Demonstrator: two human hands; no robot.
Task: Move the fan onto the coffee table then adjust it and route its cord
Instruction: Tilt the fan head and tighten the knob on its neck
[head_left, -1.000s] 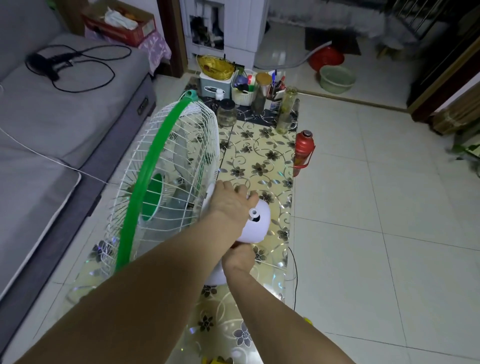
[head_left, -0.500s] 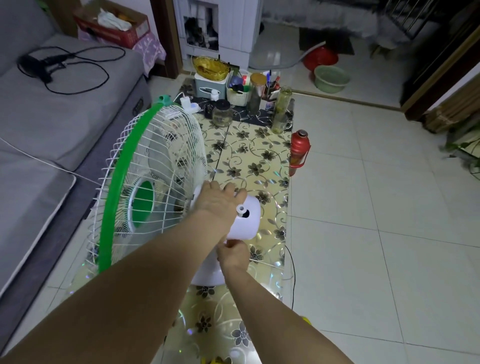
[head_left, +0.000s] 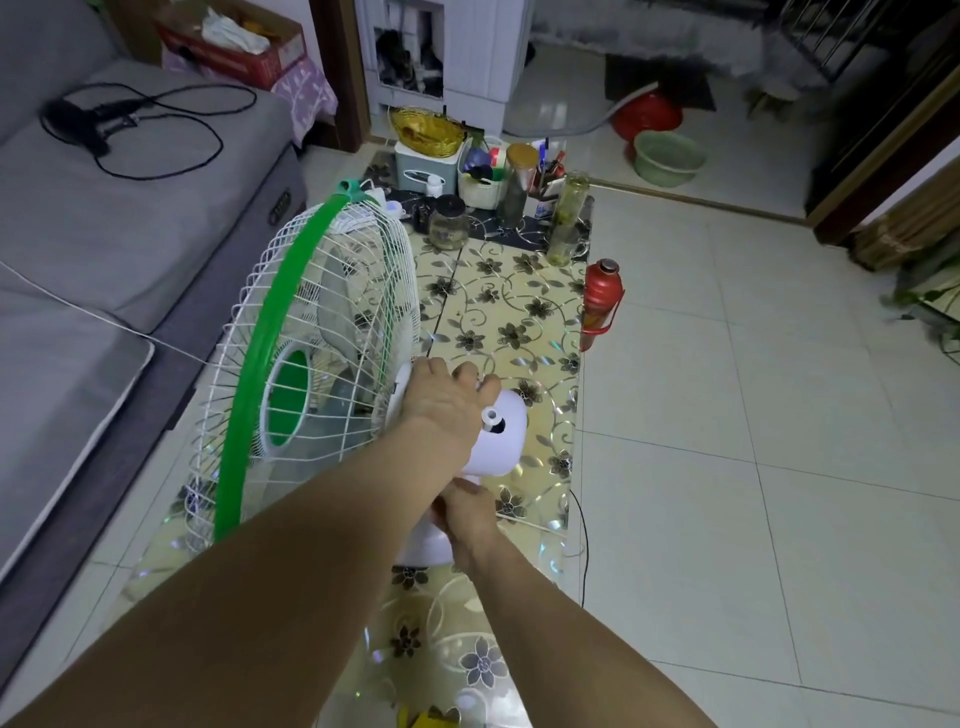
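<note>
A white fan (head_left: 311, 364) with a green rim and a wire cage stands on the flower-patterned glass coffee table (head_left: 519, 322), its cage facing left toward the sofa. My left hand (head_left: 441, 405) lies over the top of the white motor housing (head_left: 504, 431), fingers wrapped onto it. My right hand (head_left: 467, 512) grips the fan's neck just below the housing, above the white base. A thin black cord (head_left: 584, 540) hangs off the table's right edge to the floor.
A grey sofa (head_left: 104, 249) runs along the left with a black hair dryer and cord on it. Jars, a basket and boxes crowd the table's far end (head_left: 488, 192). A red thermos (head_left: 602, 301) stands on the floor by the table's right edge. Tiled floor lies to the right.
The fan's cage has swung to face more toward the sofa and tilted slightly. Both hands have stayed on the motor housing and neck.
</note>
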